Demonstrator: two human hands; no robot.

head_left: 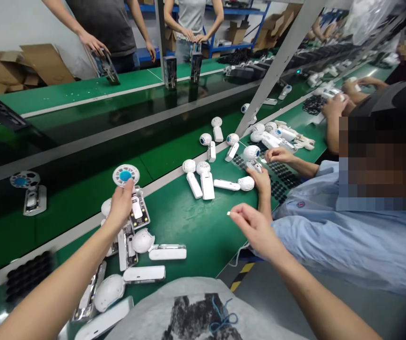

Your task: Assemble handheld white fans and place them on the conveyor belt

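My left hand is closed on a white handheld fan with a round vented head and blue centre. Just below that head is an open handle with its inner parts showing; the hand hides where they join. My right hand pinches a tiny white piece between thumb and fingertip, above the green bench. Under my left forearm lie several more white fans, among them one with a cup-shaped head and one with a smooth domed head.
Green conveyor runs along the bench's far side, carrying another fan. Several fans lie between me and a co-worker in a blue sleeve. A slanted metal post rises ahead. Black round pads sit at left.
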